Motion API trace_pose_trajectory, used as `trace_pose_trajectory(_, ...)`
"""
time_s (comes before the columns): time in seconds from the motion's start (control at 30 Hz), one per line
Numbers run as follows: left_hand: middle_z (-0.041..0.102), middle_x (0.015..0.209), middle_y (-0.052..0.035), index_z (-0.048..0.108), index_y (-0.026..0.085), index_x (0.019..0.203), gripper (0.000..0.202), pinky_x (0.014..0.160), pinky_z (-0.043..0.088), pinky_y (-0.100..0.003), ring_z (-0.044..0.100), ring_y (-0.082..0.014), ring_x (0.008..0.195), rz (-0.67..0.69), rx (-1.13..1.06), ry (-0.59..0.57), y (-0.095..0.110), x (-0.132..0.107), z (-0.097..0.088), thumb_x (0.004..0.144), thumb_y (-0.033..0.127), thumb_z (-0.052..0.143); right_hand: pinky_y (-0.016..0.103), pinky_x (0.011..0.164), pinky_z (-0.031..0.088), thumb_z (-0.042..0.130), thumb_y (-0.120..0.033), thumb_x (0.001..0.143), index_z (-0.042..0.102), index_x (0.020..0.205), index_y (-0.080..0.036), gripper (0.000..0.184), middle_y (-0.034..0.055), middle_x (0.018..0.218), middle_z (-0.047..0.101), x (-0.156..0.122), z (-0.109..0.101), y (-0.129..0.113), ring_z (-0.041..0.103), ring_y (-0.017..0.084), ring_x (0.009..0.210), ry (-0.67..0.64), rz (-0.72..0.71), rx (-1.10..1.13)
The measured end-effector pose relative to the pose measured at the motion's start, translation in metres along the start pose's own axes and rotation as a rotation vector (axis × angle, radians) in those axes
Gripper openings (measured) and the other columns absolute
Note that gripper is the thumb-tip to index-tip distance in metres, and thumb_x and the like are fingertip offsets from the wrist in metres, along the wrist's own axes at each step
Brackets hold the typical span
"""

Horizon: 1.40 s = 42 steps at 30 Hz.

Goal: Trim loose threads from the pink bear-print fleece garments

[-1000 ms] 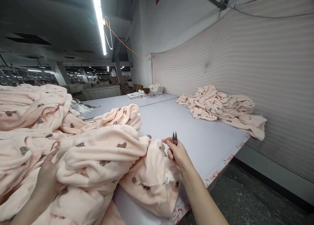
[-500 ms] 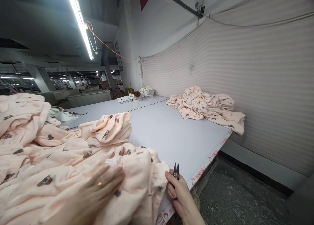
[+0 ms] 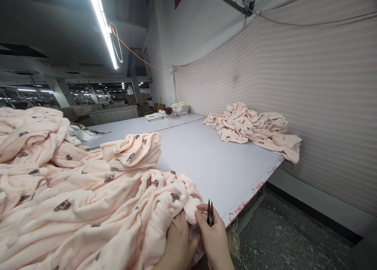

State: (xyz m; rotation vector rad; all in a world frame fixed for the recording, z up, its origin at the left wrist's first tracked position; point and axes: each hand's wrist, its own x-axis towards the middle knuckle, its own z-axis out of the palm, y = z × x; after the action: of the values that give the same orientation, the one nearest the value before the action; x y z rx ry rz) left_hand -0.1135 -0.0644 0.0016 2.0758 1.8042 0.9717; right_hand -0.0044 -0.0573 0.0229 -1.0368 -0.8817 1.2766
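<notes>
One pair of thread snips [image 3: 209, 214] is gripped, blades upward, by the curled fingers of the right hand [image 3: 216, 236], beside pale pink fabric [image 3: 97, 211] heaped on the table [image 3: 191, 152]. The left hand [image 3: 178, 238] is placed against the fabric's edge; whether its fingers are pinching cannot be determined.

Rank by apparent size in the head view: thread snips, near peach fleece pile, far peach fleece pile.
Near peach fleece pile
Far peach fleece pile
Thread snips
Nearness enlarges the first; true sizes are unsure.
</notes>
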Motion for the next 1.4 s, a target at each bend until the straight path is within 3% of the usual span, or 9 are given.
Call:
trace_pose_trajectory(0.17,0.065,0.105,-0.0130,0.057,0.016,0.102,0.026,0.089,0.045,-0.042,0.059,-0.0264,0.100,-0.118,-0.230,-0.002,-0.004,0.006,-0.010,0.085,0.018,0.039,0.025,0.066,0.049,0.059,-0.048,0.080,0.059,0.092,-0.019,0.032,0.0047,0.082,0.069,0.004,-0.010,0.003,0.064,0.021,0.078,0.008,-0.099,-0.246)
trace_pose_trajectory(0.3,0.062,0.115,-0.0089,0.053,0.021,0.109,0.024,0.092,0.043,-0.036,0.056,-0.0234,0.106,-0.172,-0.449,-0.053,-0.008,-0.007,-0.032,0.088,0.024,0.041,0.024,0.068,0.049,0.061,-0.037,0.080,0.056,0.097,-0.022,0.023,0.0022,0.086,0.068,0.005,-0.029,0.001,0.065,0.019,0.078,-0.170,-0.193,-0.599)
trace_pose_trajectory(0.43,0.062,0.111,-0.0051,0.052,0.022,0.108,0.022,0.092,0.042,-0.032,0.055,-0.0210,0.105,-0.221,-0.634,-0.127,-0.009,-0.011,-0.043,0.087,0.025,0.045,0.024,0.075,0.050,0.057,-0.027,0.082,0.061,0.104,-0.025,0.023,0.0029,0.096,0.065,-0.002,-0.032,-0.002,0.064,0.019,0.087,-0.283,-0.464,-0.700)
trace_pose_trajectory(0.53,0.063,0.104,-0.0035,0.054,0.022,0.106,0.022,0.087,0.044,-0.029,0.056,-0.0211,0.100,-0.247,-0.647,-0.140,-0.007,-0.010,-0.046,0.085,0.026,0.049,0.022,0.070,0.050,0.049,-0.024,0.088,0.062,0.111,-0.027,0.027,0.0033,0.097,0.064,-0.004,-0.027,-0.005,0.065,0.017,0.085,-0.308,-0.571,-0.767)
trace_pose_trajectory(0.7,0.061,0.103,-0.0039,0.053,0.025,0.110,0.029,0.074,0.049,-0.028,0.057,-0.0242,0.103,-0.252,-0.586,-0.133,-0.010,-0.012,-0.048,0.081,0.025,0.048,0.021,0.066,0.051,0.049,-0.022,0.090,0.062,0.110,-0.025,0.025,0.0032,0.097,0.066,-0.003,-0.026,-0.015,0.066,0.016,0.082,-0.352,-0.587,-0.906)
trace_pose_trajectory(0.87,0.061,0.101,-0.0042,0.055,0.023,0.105,0.030,0.083,0.047,-0.034,0.058,-0.0235,0.098,-0.174,-0.496,-0.121,-0.011,-0.013,-0.051,0.077,0.016,0.045,0.025,0.069,0.052,0.053,-0.021,0.087,0.060,0.116,-0.026,0.030,0.0046,0.097,0.067,-0.007,-0.028,-0.018,0.066,0.020,0.083,-0.363,-0.729,-1.080)
trace_pose_trajectory(1.13,0.060,0.090,-0.0022,0.057,0.022,0.095,0.022,0.080,0.045,-0.032,0.057,-0.0209,0.088,-0.130,-0.498,-0.124,-0.003,-0.013,-0.061,0.077,0.016,0.046,0.027,0.066,0.052,0.044,-0.025,0.093,0.059,0.111,-0.026,0.023,0.0037,0.093,0.066,-0.009,-0.021,-0.019,0.067,0.019,0.077,-0.327,-0.728,-1.137)
trace_pose_trajectory(1.3,0.062,0.104,-0.0051,0.055,0.022,0.112,0.035,0.082,0.047,-0.032,0.059,-0.0217,0.093,-0.089,-0.495,-0.047,-0.004,-0.015,-0.064,0.078,0.017,0.049,0.027,0.062,0.052,0.054,-0.023,0.082,0.055,0.111,-0.027,0.029,0.0021,0.093,0.065,-0.005,-0.021,-0.002,0.068,0.021,0.079,-0.208,-0.601,-1.130)
trace_pose_trajectory(1.4,0.067,0.096,-0.0060,0.066,0.020,0.095,0.021,0.085,0.048,-0.037,0.060,-0.0243,0.092,-0.090,-0.490,-0.177,-0.006,-0.011,-0.068,0.083,0.028,0.051,0.027,0.064,0.050,0.045,-0.013,0.080,0.057,0.104,-0.027,0.030,0.0015,0.093,0.067,0.007,-0.015,0.005,0.068,0.020,0.080,-0.120,-0.602,-1.087)
